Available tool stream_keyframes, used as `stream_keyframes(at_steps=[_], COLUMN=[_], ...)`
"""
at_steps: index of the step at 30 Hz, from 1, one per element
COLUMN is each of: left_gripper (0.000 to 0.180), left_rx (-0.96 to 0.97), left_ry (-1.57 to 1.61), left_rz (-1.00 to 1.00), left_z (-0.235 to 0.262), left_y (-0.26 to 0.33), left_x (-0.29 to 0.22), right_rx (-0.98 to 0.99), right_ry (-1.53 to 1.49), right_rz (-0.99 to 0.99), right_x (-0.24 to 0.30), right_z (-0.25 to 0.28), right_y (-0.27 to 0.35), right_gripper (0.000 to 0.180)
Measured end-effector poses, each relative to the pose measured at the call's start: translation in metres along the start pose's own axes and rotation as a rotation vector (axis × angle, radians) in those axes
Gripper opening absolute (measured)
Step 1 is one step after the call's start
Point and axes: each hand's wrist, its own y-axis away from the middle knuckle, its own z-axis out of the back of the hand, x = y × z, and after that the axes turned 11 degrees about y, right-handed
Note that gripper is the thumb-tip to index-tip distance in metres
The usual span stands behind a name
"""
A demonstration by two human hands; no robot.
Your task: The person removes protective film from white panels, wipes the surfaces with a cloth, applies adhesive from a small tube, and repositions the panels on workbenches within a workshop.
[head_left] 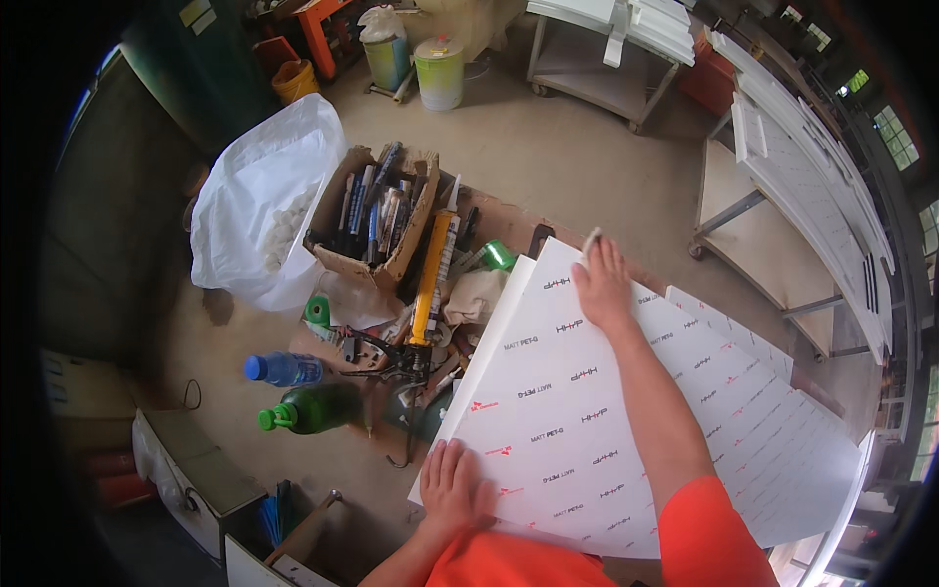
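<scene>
A large white panel [548, 421] covered in printed protective film lies in front of me, its narrow left edge showing bare white. My left hand [452, 489] rests on the panel's near left corner, fingers stretched out and holding nothing. At the far corner, my right hand [604, 286] reaches across the top face. A small pale piece [592, 241], too small to name, sticks out between its thumb and fingers against the panel's edge. Further white film-covered panels [734, 333] show beneath at the right.
Left of the panel are a yellow caulking gun [430, 279], a cardboard box [344, 256] of markers, a green bottle [328, 408] and a blue-capped bottle [286, 369]. A white plastic bag [245, 186] sits behind. Carts with white panels [802, 176] stand at right and back.
</scene>
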Motion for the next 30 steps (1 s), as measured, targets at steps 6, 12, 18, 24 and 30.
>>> stream_keyframes(at_steps=[6,12,18,24,30], left_gripper=[0.081,0.088,0.075,0.057,0.052], left_rx=[-0.116,-0.484,-0.287,-0.066,-0.091], left_ry=[0.018,0.57,0.626,0.798,1.236], left_rz=[-0.108,-0.014,-0.11,-0.06,0.188], left_z=[-0.009,0.033,0.059,0.048,0.057], left_y=[0.026,0.007,-0.027,-0.033,-0.024], left_x=[0.033,0.034,0.068,0.083,0.113], right_rx=[0.054,0.041,-0.089,0.019,-0.065], right_ry=[-0.033,-0.102,0.047,0.125,0.158], right_rz=[0.39,0.613,0.486,0.15,-0.087], right_x=[0.174,0.251,0.252,0.15,0.119], right_z=[0.017,0.034,0.04,0.052,0.058], right_y=[0.1,0.299,0.354,0.456,0.52], right_gripper=[0.085,0.07,0.063,0.058,0.086])
